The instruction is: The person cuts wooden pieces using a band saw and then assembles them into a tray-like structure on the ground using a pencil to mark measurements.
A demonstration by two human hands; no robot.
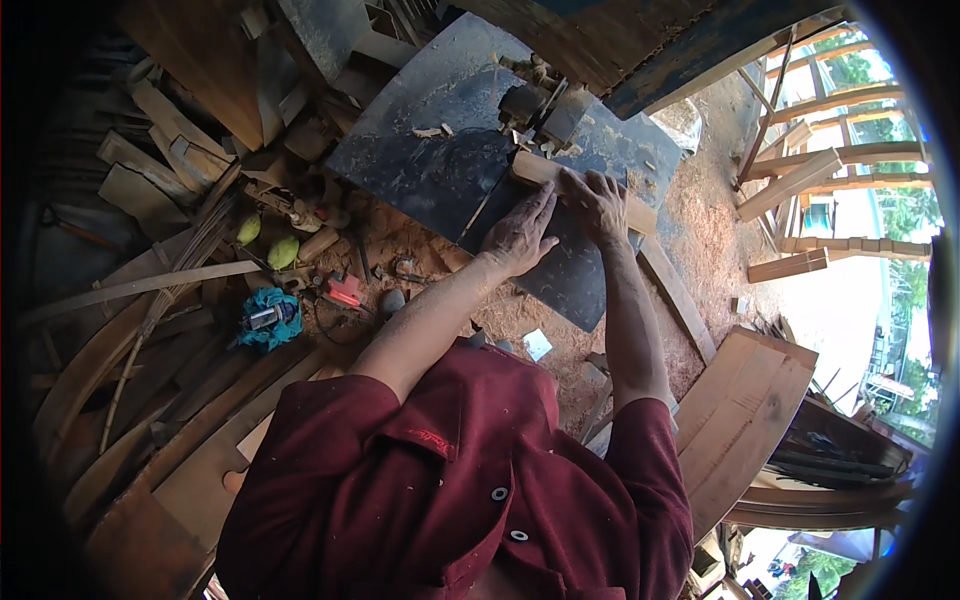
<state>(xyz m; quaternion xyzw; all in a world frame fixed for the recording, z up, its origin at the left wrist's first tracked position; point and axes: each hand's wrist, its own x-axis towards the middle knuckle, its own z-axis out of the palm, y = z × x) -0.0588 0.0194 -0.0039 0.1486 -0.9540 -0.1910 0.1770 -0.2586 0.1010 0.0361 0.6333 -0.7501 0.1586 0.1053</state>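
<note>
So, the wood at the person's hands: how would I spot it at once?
Find the big dark tabletop in the upper middle. On it, just below a blocky machine part, a short pale wooden bar slants down to the right. Unlike the loose boards around, it has the left hand at its edge and the right hand over it.

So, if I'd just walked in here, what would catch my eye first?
Probably the right hand on a pale wooden block and the left hand just beside it, over the dark tabletop. The maroon shirt fills the lower middle, and at the left two green, fruit-like things stand out among the wood scraps.
</note>
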